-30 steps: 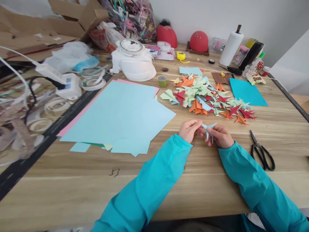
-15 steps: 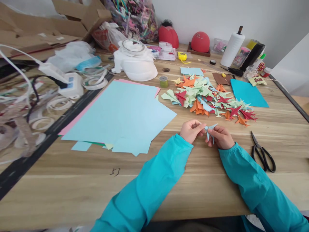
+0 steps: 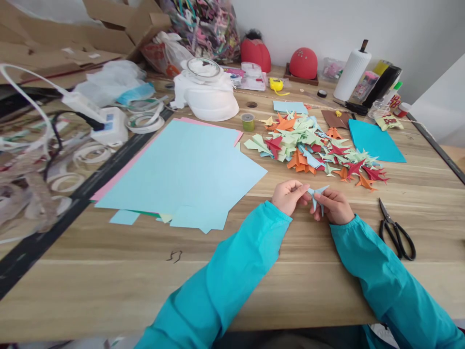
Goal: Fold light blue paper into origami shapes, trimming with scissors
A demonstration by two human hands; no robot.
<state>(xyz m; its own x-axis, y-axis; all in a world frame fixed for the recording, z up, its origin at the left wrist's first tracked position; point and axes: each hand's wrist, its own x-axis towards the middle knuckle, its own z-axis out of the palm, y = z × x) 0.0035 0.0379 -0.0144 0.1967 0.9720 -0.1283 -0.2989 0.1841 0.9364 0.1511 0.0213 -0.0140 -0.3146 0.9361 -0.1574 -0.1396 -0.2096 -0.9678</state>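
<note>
Between my two hands is a small light-blue folded paper plane (image 3: 318,195) with pointed tips, held just above the table. My left hand (image 3: 289,196) pinches its left end between thumb and fingers. On the other side, my right hand (image 3: 334,206) grips its body, thumb on top; the fingers partly hide the folds. Just beyond my hands lies a heap of folded paper planes (image 3: 308,140) in pale green, orange, red and blue. Black-handled scissors (image 3: 395,232) rest to the right of my right hand.
Large light-blue paper sheets (image 3: 174,169) are stacked at left, over pink ones. A turquoise sheet (image 3: 378,140) lies at right. Further back are a thread spool (image 3: 248,122), a yellow tape measure (image 3: 276,85), a white cap-like item (image 3: 207,99) and a power strip (image 3: 112,127) with cables.
The view has shifted very slightly, so everything sits a little further right. Both hands keep the same hold on the blue paper plane.
</note>
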